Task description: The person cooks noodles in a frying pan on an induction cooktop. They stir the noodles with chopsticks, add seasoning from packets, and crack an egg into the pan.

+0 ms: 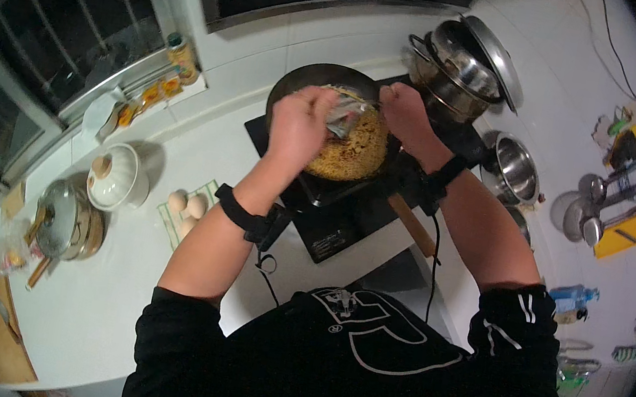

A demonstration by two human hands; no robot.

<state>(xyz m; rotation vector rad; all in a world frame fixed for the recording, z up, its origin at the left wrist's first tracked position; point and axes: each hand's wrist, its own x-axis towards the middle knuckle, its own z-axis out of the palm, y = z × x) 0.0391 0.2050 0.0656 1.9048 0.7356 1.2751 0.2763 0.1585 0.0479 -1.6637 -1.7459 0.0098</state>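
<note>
A dark wok point(293, 80) sits on the black cooktop point(328, 243), holding yellowish food point(350, 162) with dark brown specks on its surface. Above the wok, my left hand point(302, 125) is closed on a small silvery packet point(344, 112), which hangs crumpled over the food. My right hand point(406, 117) is also closed, over the wok's right rim close to the packet. What its fingers pinch is too small to make out. A wooden handle point(415, 228) extends toward me, below my right forearm.
Several eggs point(178, 201) lie on a striped cloth left of the cooktop. Further left stand a white lidded pot point(117, 177) and a glass-lidded pan point(60, 219). Behind my right hand are stacked metal pots point(456, 75); a steel bowl point(516, 169) is nearer. A cutting board point(2, 332) lies lower left.
</note>
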